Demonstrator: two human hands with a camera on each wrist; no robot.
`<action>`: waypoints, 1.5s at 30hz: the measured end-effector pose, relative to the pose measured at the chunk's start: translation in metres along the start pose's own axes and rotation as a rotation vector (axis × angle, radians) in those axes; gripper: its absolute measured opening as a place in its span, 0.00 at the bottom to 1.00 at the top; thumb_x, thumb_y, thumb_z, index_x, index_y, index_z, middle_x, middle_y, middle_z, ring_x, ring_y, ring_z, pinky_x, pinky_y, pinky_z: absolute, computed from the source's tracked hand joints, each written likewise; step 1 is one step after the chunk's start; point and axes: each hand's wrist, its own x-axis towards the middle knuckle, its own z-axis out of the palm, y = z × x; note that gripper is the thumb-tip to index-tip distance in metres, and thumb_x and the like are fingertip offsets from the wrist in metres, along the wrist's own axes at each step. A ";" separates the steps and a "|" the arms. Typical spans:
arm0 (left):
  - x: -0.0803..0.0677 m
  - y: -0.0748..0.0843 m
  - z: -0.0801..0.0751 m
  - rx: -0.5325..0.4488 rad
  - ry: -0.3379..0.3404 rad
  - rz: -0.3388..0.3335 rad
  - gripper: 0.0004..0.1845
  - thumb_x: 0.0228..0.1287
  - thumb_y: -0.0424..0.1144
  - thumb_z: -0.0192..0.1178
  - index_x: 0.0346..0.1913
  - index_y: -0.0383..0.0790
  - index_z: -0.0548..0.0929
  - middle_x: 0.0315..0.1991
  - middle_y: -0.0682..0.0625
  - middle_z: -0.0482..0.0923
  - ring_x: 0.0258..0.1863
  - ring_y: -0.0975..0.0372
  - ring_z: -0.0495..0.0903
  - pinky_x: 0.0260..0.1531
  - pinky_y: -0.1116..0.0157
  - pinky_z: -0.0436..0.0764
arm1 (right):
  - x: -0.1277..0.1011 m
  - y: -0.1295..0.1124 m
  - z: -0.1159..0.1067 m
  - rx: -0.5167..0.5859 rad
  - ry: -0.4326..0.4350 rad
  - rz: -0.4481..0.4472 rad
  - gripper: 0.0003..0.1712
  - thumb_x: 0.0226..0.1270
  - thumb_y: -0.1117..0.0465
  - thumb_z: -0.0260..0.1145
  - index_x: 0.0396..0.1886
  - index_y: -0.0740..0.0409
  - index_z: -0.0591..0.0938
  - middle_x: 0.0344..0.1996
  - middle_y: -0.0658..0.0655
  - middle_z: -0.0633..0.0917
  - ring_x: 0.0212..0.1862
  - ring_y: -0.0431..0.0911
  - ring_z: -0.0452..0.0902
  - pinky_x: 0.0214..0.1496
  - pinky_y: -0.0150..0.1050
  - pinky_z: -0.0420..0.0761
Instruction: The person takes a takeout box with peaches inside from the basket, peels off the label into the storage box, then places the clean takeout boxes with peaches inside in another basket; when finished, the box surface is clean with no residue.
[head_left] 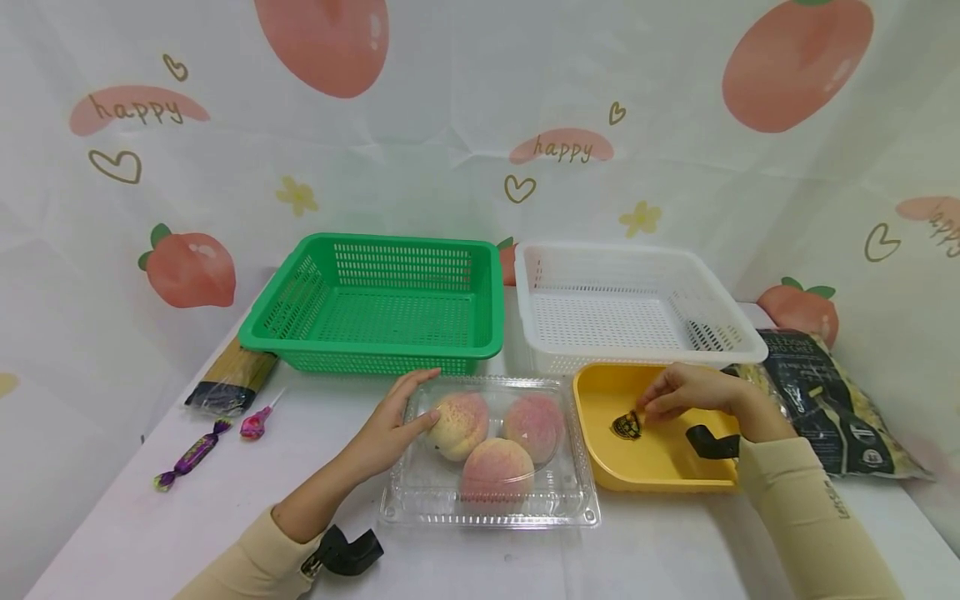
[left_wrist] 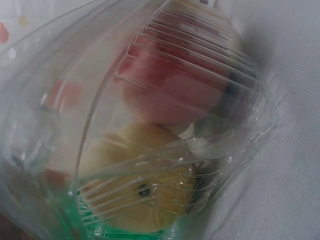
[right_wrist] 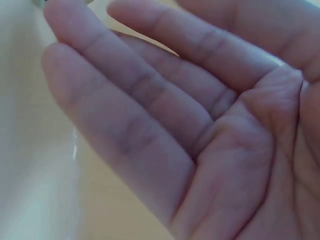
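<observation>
The left hand (head_left: 390, 429) rests with straight fingers on the lid of a clear plastic box (head_left: 491, 454), its grip open, fingertips pressing the ribbed, glossy cover over the nearest of three round, fuzzy pink-and-yellow peaches (head_left: 497, 446) inside. In the left wrist view the box (left_wrist: 165, 125) fills the picture, its moulded ridges catching light. The right hand (head_left: 686, 392) reaches into a shallow, smooth yellow tray (head_left: 600, 467) just right of the box; its curled fingertips pinch a small dark sweet with gold print (head_left: 627, 426), which sits at the tips on the tray floor. The right wrist view shows only the palm (right_wrist: 210, 125) and the yellow surface. Beyond the hands stand a green basket (head_left: 382, 304) and a white basket (head_left: 630, 304), both rectangular with perforated plastic walls. Far left of the left hand on the white desk (head_left: 150, 533) lie a purple wrapped candy (head_left: 191, 456), a pink lollipop (head_left: 257, 422) and a pack of spaghetti (head_left: 234, 379); right of the tray lies a crinkly dark bag (head_left: 825, 404).
</observation>
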 end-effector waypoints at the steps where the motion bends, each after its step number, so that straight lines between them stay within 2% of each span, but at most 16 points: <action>1: 0.000 0.000 0.000 0.000 0.001 -0.002 0.30 0.66 0.36 0.55 0.69 0.39 0.60 0.69 0.39 0.55 0.71 0.43 0.50 0.64 0.37 0.54 | 0.000 -0.001 0.000 -0.007 0.002 0.001 0.20 0.65 0.61 0.61 0.48 0.76 0.78 0.42 0.66 0.85 0.43 0.41 0.83 0.48 0.39 0.82; 5: 0.000 0.000 0.000 -0.002 0.004 -0.005 0.30 0.66 0.36 0.55 0.69 0.39 0.60 0.69 0.40 0.55 0.71 0.44 0.50 0.64 0.37 0.54 | -0.002 -0.005 0.002 -0.050 0.011 0.016 0.21 0.65 0.60 0.61 0.51 0.74 0.78 0.44 0.64 0.85 0.44 0.42 0.81 0.49 0.37 0.81; 14: -0.002 0.002 0.000 -0.001 0.004 0.008 0.30 0.66 0.37 0.55 0.69 0.39 0.60 0.69 0.39 0.55 0.71 0.43 0.50 0.64 0.37 0.54 | -0.010 -0.018 0.001 -0.100 0.037 -0.002 0.26 0.67 0.57 0.59 0.56 0.74 0.74 0.53 0.68 0.79 0.50 0.53 0.80 0.52 0.44 0.80; 18: -0.002 0.001 0.001 0.005 0.010 0.024 0.29 0.66 0.38 0.55 0.69 0.39 0.61 0.69 0.39 0.56 0.71 0.43 0.51 0.63 0.37 0.54 | -0.014 -0.029 0.000 -0.108 0.026 -0.033 0.27 0.68 0.56 0.58 0.58 0.74 0.73 0.56 0.71 0.76 0.52 0.54 0.79 0.54 0.44 0.79; 25: -0.002 -0.001 0.002 -0.006 0.013 0.029 0.29 0.66 0.38 0.55 0.68 0.38 0.61 0.69 0.39 0.56 0.70 0.42 0.51 0.63 0.36 0.54 | -0.013 -0.051 -0.001 -0.090 0.002 -0.096 0.25 0.71 0.57 0.54 0.58 0.74 0.72 0.54 0.72 0.77 0.50 0.55 0.79 0.53 0.40 0.80; 34: -0.001 -0.002 0.002 -0.016 0.017 0.024 0.29 0.66 0.37 0.55 0.69 0.38 0.61 0.69 0.40 0.56 0.71 0.44 0.51 0.64 0.37 0.54 | -0.001 -0.073 -0.005 -0.110 -0.015 -0.203 0.23 0.73 0.59 0.51 0.58 0.72 0.72 0.53 0.73 0.77 0.46 0.47 0.82 0.51 0.37 0.81; 40: -0.001 -0.001 0.001 -0.014 0.016 0.020 0.30 0.66 0.38 0.55 0.69 0.38 0.60 0.69 0.40 0.56 0.71 0.44 0.50 0.64 0.37 0.54 | 0.011 -0.091 -0.009 -0.142 0.015 -0.241 0.24 0.73 0.58 0.50 0.61 0.70 0.70 0.52 0.70 0.79 0.49 0.52 0.81 0.52 0.35 0.80; 45: -0.001 -0.002 0.001 -0.018 0.017 0.021 0.29 0.66 0.37 0.55 0.69 0.39 0.61 0.69 0.40 0.56 0.71 0.44 0.50 0.64 0.37 0.54 | 0.028 -0.106 -0.014 -0.133 0.039 -0.271 0.25 0.74 0.57 0.49 0.64 0.67 0.68 0.53 0.68 0.79 0.51 0.52 0.80 0.55 0.38 0.79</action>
